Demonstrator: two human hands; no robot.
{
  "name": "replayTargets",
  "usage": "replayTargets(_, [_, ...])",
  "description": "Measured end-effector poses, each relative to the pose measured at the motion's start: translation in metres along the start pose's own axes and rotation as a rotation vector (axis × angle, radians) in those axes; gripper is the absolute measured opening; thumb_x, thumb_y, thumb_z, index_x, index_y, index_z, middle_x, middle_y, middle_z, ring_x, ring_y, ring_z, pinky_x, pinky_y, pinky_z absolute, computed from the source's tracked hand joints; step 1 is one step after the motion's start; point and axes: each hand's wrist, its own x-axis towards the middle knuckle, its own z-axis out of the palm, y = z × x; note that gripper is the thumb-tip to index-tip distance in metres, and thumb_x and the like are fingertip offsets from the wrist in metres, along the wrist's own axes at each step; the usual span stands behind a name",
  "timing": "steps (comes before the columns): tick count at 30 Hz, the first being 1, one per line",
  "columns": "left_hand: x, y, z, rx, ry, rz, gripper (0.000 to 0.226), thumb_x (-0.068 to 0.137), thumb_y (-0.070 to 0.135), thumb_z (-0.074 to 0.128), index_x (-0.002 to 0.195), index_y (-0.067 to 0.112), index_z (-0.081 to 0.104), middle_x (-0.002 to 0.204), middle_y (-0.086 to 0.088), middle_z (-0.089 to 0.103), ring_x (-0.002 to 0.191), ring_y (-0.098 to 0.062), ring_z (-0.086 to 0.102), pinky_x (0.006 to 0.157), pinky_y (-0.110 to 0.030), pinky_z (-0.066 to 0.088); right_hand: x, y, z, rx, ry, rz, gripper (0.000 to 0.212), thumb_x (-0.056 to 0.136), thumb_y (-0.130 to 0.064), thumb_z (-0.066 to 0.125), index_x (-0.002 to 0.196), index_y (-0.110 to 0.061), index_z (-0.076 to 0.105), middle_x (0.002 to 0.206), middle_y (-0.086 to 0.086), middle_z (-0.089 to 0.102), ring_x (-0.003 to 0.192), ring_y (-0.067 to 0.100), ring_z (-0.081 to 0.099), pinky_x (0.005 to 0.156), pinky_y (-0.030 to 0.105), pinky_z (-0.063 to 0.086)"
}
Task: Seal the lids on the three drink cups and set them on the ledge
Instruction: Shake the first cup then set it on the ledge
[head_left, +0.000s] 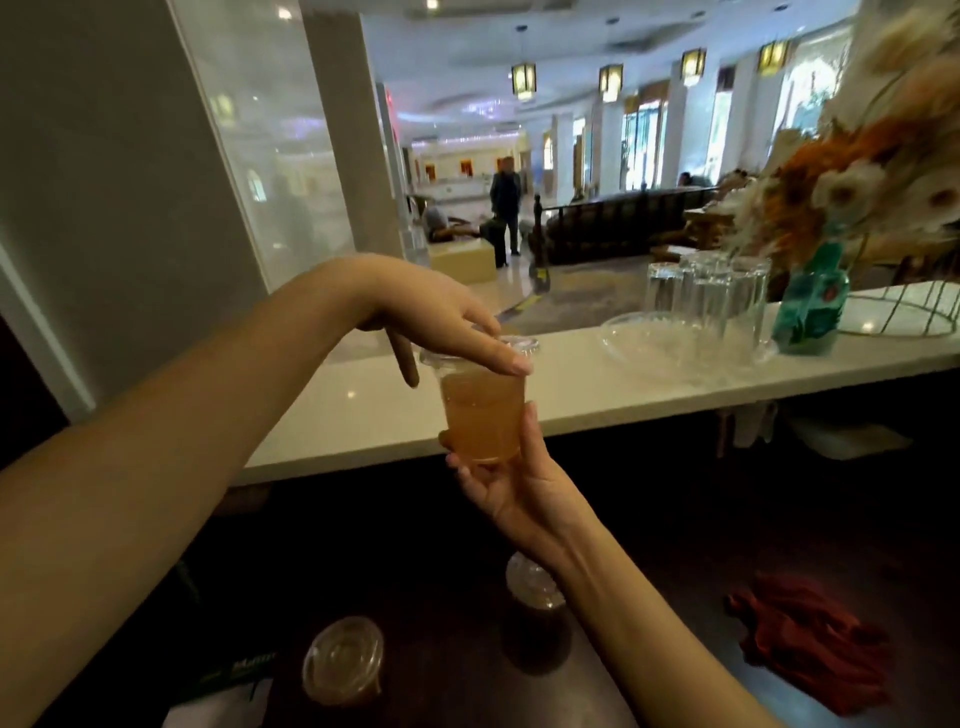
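Observation:
A clear plastic cup of orange drink (483, 415) is held in the air just in front of the white ledge (597, 395). My right hand (511, 486) grips its base from below. My left hand (441, 317) lies flat on its clear lid (511, 345), fingers pressing down on the top. Two more lidded cups stand on the dark lower counter: one with a domed lid (344, 660) at the lower left, and a dark drink (535, 587) partly hidden behind my right wrist.
On the ledge to the right stand a glass dish (649, 338), upturned glasses (711, 301) and a teal vase of dried flowers (810, 306). A red cloth (810, 639) lies on the dark counter at right. A glass partition rises at left.

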Motion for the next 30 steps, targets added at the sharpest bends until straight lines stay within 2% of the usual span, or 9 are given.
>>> replayTargets(3, [-0.011, 0.006, -0.018, -0.008, 0.056, 0.01, 0.088, 0.055, 0.064, 0.055, 0.132, 0.023, 0.051, 0.12, 0.009, 0.048, 0.101, -0.014, 0.051, 0.072, -0.033, 0.059, 0.007, -0.015, 0.02, -0.042, -0.002, -0.04, 0.07, 0.071, -0.052, 0.055, 0.122, -0.004, 0.051, 0.101, 0.02, 0.063, 0.074, 0.02, 0.066, 0.063, 0.024, 0.059])
replayTargets(6, [-0.014, 0.001, -0.022, -0.083, 0.154, 0.049, 0.088, 0.056, 0.059, 0.057, 0.134, 0.022, 0.048, 0.106, 0.014, 0.052, 0.089, -0.008, 0.053, 0.068, -0.024, 0.057, 0.011, -0.022, 0.03, -0.031, -0.027, -0.063, 0.068, 0.071, -0.052, 0.053, 0.12, -0.004, 0.052, 0.101, 0.019, 0.061, 0.077, 0.021, 0.061, 0.064, 0.024, 0.057])
replayTargets(8, [-0.013, -0.011, -0.02, -0.192, 0.196, 0.064, 0.092, 0.057, 0.057, 0.06, 0.14, 0.023, 0.04, 0.116, 0.01, 0.05, 0.094, -0.009, 0.054, 0.07, -0.021, 0.057, 0.015, -0.024, 0.03, -0.056, -0.011, -0.089, 0.07, 0.072, -0.05, 0.055, 0.126, -0.006, 0.049, 0.107, 0.021, 0.059, 0.079, 0.022, 0.061, 0.064, 0.025, 0.058])
replayTargets(11, [-0.012, -0.037, -0.009, -0.412, 0.196, 0.07, 0.094, 0.06, 0.052, 0.063, 0.144, 0.021, 0.033, 0.137, 0.001, 0.044, 0.112, -0.016, 0.052, 0.079, -0.027, 0.058, 0.02, -0.029, 0.027, -0.254, 0.047, -0.134, 0.058, 0.072, -0.049, 0.056, 0.116, -0.011, 0.054, 0.111, 0.019, 0.058, 0.078, 0.021, 0.062, 0.063, 0.024, 0.057])
replayTargets(16, [-0.009, -0.083, 0.017, -0.719, 0.072, 0.033, 0.078, 0.066, 0.056, 0.058, 0.134, 0.022, 0.044, 0.137, -0.01, 0.047, 0.111, -0.028, 0.06, 0.083, -0.037, 0.058, 0.032, -0.037, 0.026, -0.638, 0.135, -0.184, 0.044, 0.079, -0.047, 0.056, 0.112, -0.017, 0.058, 0.107, 0.009, 0.061, 0.078, 0.021, 0.066, 0.066, 0.023, 0.056])
replayTargets(18, [-0.008, -0.101, 0.023, -0.925, 0.07, 0.023, 0.093, 0.048, 0.065, 0.074, 0.123, 0.014, 0.051, 0.13, -0.02, 0.052, 0.102, -0.03, 0.066, 0.074, -0.037, 0.06, 0.04, -0.037, 0.029, -0.727, 0.156, -0.191, 0.037, 0.082, -0.043, 0.058, 0.111, -0.02, 0.057, 0.109, 0.009, 0.06, 0.078, 0.021, 0.067, 0.067, 0.024, 0.056])
replayTargets(22, [0.001, -0.117, 0.034, -1.122, 0.062, 0.005, 0.128, 0.023, 0.066, 0.083, 0.13, 0.005, 0.046, 0.125, -0.029, 0.054, 0.09, -0.031, 0.069, 0.066, -0.035, 0.06, 0.045, -0.041, 0.031, -0.976, 0.129, -0.27, 0.023, 0.087, -0.031, 0.061, 0.108, -0.025, 0.056, 0.106, 0.006, 0.061, 0.081, 0.019, 0.066, 0.062, 0.019, 0.056])
replayTargets(27, [0.009, -0.127, 0.039, -1.145, 0.07, -0.08, 0.092, 0.056, 0.059, 0.063, 0.131, 0.009, 0.043, 0.122, -0.025, 0.053, 0.094, -0.031, 0.063, 0.076, -0.037, 0.057, 0.062, -0.032, 0.035, -1.142, 0.111, -0.243, 0.037, 0.085, -0.032, 0.063, 0.118, -0.023, 0.05, 0.11, 0.001, 0.059, 0.09, 0.018, 0.064, 0.064, 0.019, 0.057])
replayTargets(30, [0.013, -0.13, 0.044, -1.164, 0.129, -0.096, 0.079, 0.059, 0.054, 0.058, 0.127, 0.016, 0.041, 0.115, -0.02, 0.053, 0.094, -0.03, 0.061, 0.074, -0.032, 0.058, 0.07, -0.028, 0.032, -1.146, 0.101, -0.185, 0.037, 0.087, -0.035, 0.06, 0.121, -0.025, 0.048, 0.115, 0.003, 0.056, 0.095, 0.018, 0.062, 0.07, 0.021, 0.057])
